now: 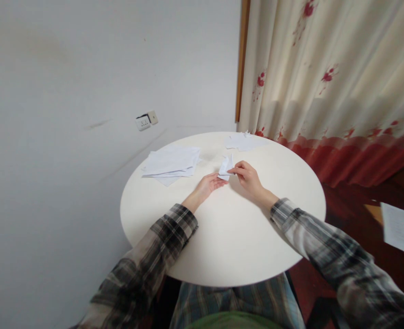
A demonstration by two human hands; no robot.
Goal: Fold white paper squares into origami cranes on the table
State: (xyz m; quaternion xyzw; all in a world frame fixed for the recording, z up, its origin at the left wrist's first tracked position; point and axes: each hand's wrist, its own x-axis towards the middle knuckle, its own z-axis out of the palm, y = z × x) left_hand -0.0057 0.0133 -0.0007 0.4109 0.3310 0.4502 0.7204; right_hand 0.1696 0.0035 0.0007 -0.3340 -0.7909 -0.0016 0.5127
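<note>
A small folded piece of white paper [225, 165] is held between my two hands above the middle of the white round table [219, 237]. My left hand [209, 184] supports its lower left edge, with the fingers reaching under it. My right hand [247, 177] pinches its right side between thumb and forefinger. One flap of the paper stands up at its upper right. The exact folds are too small to make out.
A stack of white paper sheets [172, 162] lies at the table's left. More white paper [245, 141], partly crumpled or folded, lies near the far edge. Behind are a wall with a socket [143, 123] and a floral curtain [311, 82]. Printed sheets [402, 228] lie at the right.
</note>
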